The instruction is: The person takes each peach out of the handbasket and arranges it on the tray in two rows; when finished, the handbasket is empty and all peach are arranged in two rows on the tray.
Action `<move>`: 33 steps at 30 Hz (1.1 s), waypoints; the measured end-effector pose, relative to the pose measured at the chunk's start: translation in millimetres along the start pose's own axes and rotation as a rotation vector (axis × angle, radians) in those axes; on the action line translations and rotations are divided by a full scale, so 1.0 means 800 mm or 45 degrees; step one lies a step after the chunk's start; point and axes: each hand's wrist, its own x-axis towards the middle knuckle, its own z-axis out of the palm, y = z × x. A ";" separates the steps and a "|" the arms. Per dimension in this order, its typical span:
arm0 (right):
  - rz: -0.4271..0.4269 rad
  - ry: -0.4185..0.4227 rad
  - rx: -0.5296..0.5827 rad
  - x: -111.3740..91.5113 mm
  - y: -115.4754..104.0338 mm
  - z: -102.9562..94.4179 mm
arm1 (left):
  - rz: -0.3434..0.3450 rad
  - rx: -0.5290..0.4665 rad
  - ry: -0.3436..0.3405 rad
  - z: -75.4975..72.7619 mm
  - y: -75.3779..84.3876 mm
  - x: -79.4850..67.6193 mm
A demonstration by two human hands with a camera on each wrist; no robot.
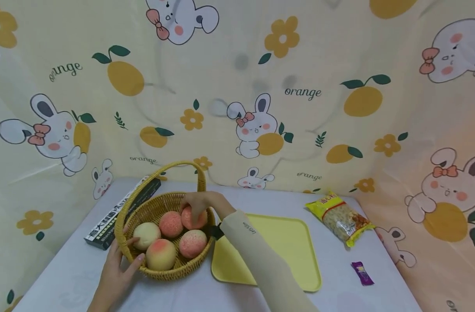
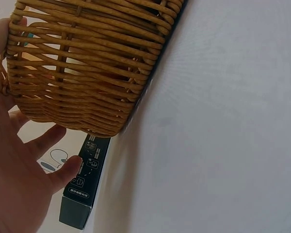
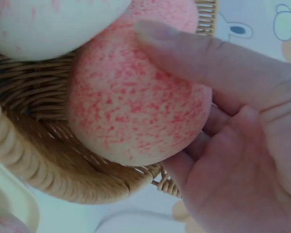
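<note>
A wicker basket with a tall arched handle stands at the table's left middle, with several peaches inside. My left hand grips its left rim; in the left wrist view that hand lies beside the woven wall. Over the basket's back right, my right hand holds a red-speckled peach. Up close, the thumb lies across the top of that peach and the fingers curl beneath it. Around it sit a pink peach, a speckled one, a whitish one and a yellow-red one.
Right of the basket lies a yellow tray, partly under my right forearm. A black box with white lettering lies behind the basket on the left. Farther right are a yellow food bag and a small purple packet. A patterned curtain hangs behind.
</note>
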 end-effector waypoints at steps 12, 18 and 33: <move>-0.247 0.097 0.187 -0.020 0.017 0.001 | -0.018 0.009 -0.025 0.000 -0.003 0.004; -0.278 0.178 0.194 -0.048 0.035 -0.004 | -0.024 0.018 -0.040 -0.002 0.000 0.005; -0.137 0.413 0.404 -0.171 0.113 -0.016 | -0.070 -0.016 -0.040 -0.002 0.000 0.001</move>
